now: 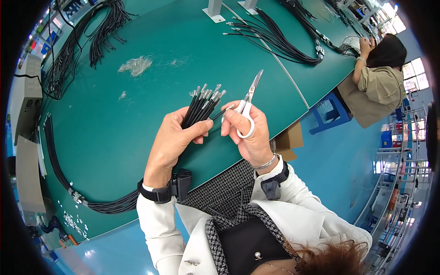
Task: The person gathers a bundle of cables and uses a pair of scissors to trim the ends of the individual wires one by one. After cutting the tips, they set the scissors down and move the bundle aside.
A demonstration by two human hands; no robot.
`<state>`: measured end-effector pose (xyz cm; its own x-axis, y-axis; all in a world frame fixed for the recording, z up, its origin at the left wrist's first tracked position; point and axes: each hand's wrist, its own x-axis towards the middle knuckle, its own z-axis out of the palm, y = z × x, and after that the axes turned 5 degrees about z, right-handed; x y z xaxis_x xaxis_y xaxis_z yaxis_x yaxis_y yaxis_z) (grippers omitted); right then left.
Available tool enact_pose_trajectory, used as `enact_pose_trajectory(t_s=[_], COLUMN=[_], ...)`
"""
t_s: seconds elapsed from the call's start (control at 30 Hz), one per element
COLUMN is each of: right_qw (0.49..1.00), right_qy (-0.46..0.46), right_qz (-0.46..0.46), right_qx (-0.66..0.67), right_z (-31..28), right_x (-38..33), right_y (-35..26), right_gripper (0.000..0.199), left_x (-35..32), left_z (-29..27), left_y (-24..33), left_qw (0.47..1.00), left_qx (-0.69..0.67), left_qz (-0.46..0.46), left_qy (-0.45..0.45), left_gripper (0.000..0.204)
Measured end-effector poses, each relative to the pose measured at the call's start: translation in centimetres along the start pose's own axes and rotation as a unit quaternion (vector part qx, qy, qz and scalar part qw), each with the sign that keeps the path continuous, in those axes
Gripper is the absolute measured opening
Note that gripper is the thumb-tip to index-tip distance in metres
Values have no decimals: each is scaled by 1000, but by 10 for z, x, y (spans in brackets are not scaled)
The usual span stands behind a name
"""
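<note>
1. At center, a cable bunch (201, 106) sits in the left hand (173, 136); scissors (247, 110) sit just right of it, in the right hand (247, 133).
2. Beyond the hands, slightly left, a strand heap (136, 66) lies on the table (114, 137); farther back at left lies a cable pile (103, 39).
3. At the back, a post (214, 11) stands left of a cable bundle (293, 54).
4. At left, a cable harness (54, 153) curves toward the person, scraps (73, 223) near it.
5. At right, beyond a stool (331, 113), a co-worker (380, 87) is at the table's edge.
</note>
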<state>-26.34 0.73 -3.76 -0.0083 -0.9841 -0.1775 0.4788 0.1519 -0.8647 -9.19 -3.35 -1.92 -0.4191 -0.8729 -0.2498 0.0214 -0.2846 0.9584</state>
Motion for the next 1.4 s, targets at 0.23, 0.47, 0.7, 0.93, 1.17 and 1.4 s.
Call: enact_pose_trajectory(t_s=[0.23,0.47,0.7,0.93,1.17,1.4], right_qw=[1000,999,997,996,995,992], right_qy=[-12,-39,-52,-66,-81,-112], right_qz=[-2,8,2,-13,2,49], right_qx=[26,-21,-56,-58,-54,-41], right_z=[7,5,4,13,28,38], right_x=[4,2,6,5,3,0], right_y=[2,-4,-7,7,33,47], right_gripper=[20,19,19,17,15,16], left_x=[-3,-6,-14,-8,-34,-47], left_z=[2,-5,-6,-8,-44,-44], left_y=[-1,4,18,16,15,18], left_qw=[999,993,998,986,976,985], left_qx=[-17,4,26,94,204,130], left_qz=[34,91,50,134,30,-22], left_qy=[-1,79,35,18,65,106], left_gripper=[23,20,17,20,24,24])
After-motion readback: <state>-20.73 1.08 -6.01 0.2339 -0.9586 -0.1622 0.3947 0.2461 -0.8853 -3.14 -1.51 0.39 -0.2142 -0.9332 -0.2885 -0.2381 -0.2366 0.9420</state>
